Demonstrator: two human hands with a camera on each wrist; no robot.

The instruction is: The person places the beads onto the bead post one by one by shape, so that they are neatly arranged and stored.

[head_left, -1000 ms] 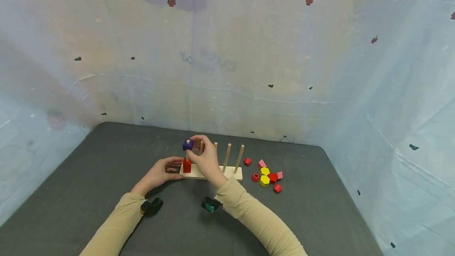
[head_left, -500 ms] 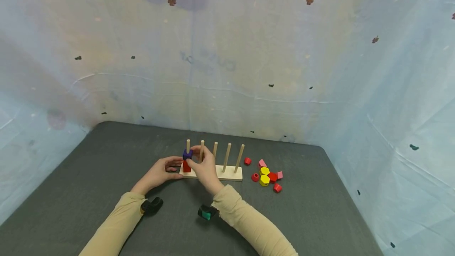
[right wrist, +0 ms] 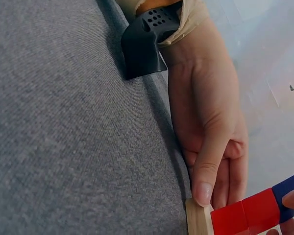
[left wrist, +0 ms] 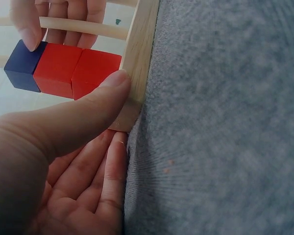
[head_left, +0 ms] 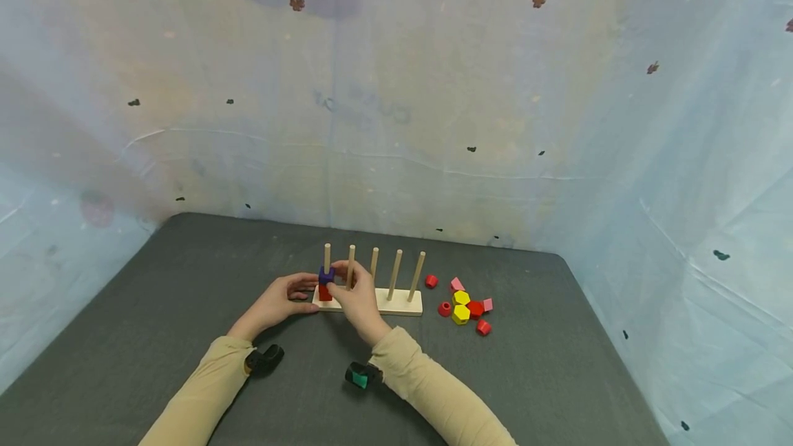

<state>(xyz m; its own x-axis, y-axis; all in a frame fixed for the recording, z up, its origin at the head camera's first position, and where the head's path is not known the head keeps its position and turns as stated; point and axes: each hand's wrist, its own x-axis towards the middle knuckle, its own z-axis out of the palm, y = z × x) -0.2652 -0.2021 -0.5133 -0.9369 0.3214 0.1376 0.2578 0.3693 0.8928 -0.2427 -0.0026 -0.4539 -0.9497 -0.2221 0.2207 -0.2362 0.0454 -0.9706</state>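
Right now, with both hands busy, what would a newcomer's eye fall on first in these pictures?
A newcomer's eye would likely fall on the blue block pinched by the right hand, threaded on the leftmost peg above two red blocks. Next comes the bright scatter of loose yellow, red and pink blocks on the dark table, right of the wooden base, whose left end the left hand grips.

Gripping one end of a pale wooden pegged base (left wrist: pixel 142 54) with left hand (left wrist: pixel 63 134); pinching a dark-blue cube (left wrist: pixel 23 68), abutting two red cubes (left wrist: pixel 58 71), with right hand (left wrist: pixel 68 10).
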